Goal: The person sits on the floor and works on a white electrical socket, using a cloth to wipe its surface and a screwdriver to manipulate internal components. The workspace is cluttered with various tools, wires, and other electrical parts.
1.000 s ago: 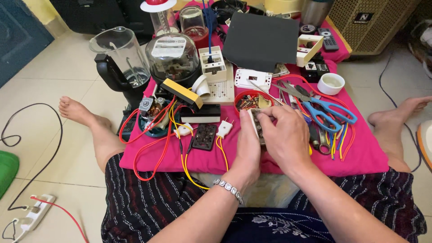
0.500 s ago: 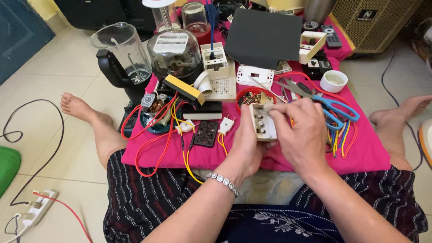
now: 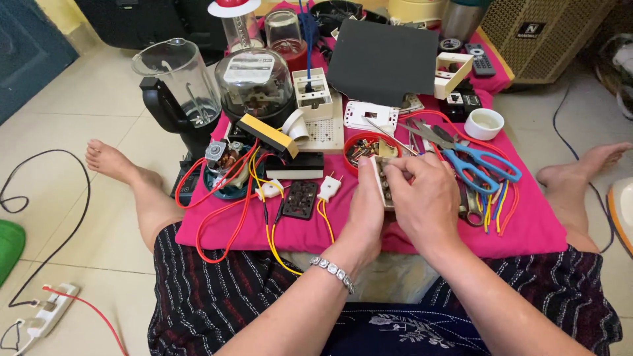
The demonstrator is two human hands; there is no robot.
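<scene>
A small cream switch block (image 3: 380, 181) is held upright over the pink cloth (image 3: 527, 231), clamped from the side by the left hand (image 3: 366, 207), while its top is pinched by the right hand (image 3: 422, 198), just beside it.

Bright pink cloth (image 3: 527, 224) across the floor, red and yellow wires (image 3: 254, 198) looping over its left edge. Blue-handled scissors (image 3: 481, 165) near the right edge, a round red dish (image 3: 359, 140) mid-cloth. Cream white socket piece (image 3: 381, 181) between the hands. Silver bracelet (image 3: 333, 271), and dark shorts (image 3: 211, 296) with thin pale stripes. Green object (image 3: 10, 240) far left.
</scene>
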